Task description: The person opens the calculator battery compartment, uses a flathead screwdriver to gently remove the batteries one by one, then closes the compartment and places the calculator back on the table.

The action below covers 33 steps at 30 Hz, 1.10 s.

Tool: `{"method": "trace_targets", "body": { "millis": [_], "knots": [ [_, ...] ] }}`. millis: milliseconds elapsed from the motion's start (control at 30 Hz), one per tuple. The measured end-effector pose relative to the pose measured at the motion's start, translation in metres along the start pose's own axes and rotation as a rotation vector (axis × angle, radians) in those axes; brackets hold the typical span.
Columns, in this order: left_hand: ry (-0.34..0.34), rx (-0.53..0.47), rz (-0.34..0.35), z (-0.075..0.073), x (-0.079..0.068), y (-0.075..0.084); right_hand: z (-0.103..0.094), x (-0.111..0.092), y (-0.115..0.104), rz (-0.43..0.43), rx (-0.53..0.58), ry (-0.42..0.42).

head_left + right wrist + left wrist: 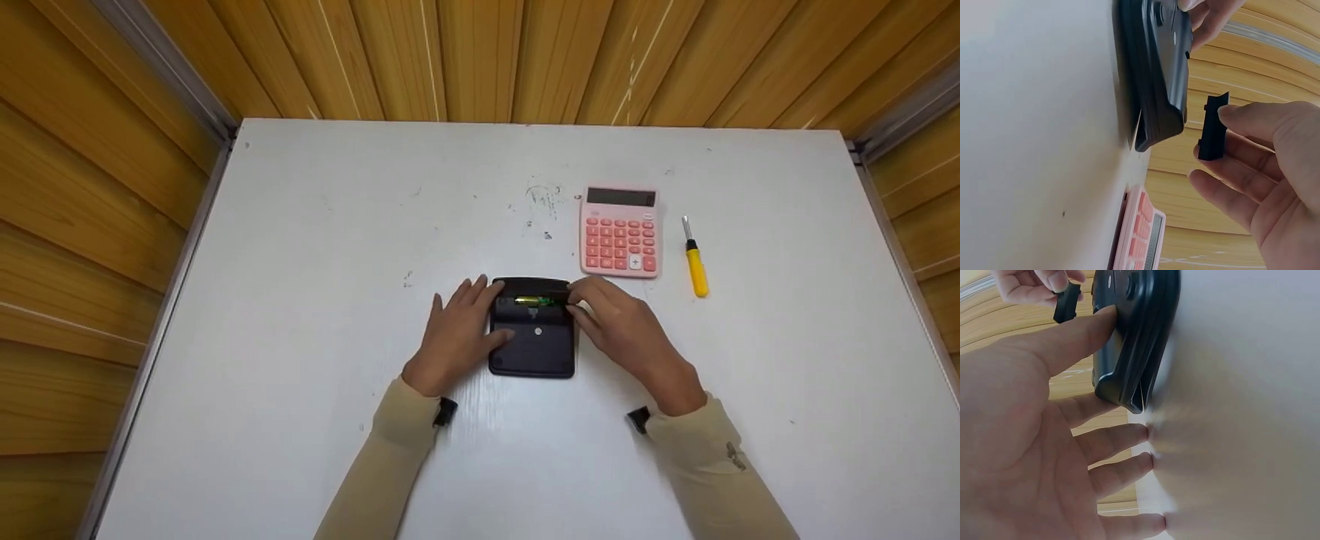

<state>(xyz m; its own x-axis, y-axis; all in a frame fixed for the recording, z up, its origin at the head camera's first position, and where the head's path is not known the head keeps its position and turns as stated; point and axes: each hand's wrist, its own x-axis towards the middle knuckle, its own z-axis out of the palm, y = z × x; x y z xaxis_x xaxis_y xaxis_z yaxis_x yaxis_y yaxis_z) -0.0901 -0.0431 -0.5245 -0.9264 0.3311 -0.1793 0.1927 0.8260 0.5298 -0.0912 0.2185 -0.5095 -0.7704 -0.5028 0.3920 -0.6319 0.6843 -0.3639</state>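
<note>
A black calculator [532, 356] lies face down on the white table, its battery compartment uncovered. Inside the compartment is a green and yellow battery [529, 301]. My left hand [456, 334] is spread at the calculator's left side: the thumb presses on its back, the index finger touches its edge, and the other fingertips rest on the table. Between thumb and fingers, my right hand [626, 326] pinches a small black battery cover [1214, 126]. In the right wrist view this cover is held apart from the calculator's back.
A pink calculator [619, 232] lies face up beyond the right hand. To its right is a screwdriver [697, 271] with a yellow handle. Wood-patterned panels [480, 60] stand behind the far edge of the table [337, 225].
</note>
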Motion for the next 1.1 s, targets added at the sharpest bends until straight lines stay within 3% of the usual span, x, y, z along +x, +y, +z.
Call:
{"method": "trace_targets", "body": {
  "millis": [200, 400, 1100],
  "knots": [
    [0.003, 0.011, 0.006, 0.0, 0.002, 0.002, -0.011, -0.012, 0.009, -0.031, -0.06, 0.012],
    [-0.009, -0.002, 0.0, 0.0, 0.004, 0.002, -0.016, -0.024, 0.018, 0.0, -0.088, -0.024],
    [0.009, 0.037, 0.013, -0.001, 0.0, 0.001, -0.008, -0.042, 0.029, 0.034, -0.149, -0.125]
  ]
}}
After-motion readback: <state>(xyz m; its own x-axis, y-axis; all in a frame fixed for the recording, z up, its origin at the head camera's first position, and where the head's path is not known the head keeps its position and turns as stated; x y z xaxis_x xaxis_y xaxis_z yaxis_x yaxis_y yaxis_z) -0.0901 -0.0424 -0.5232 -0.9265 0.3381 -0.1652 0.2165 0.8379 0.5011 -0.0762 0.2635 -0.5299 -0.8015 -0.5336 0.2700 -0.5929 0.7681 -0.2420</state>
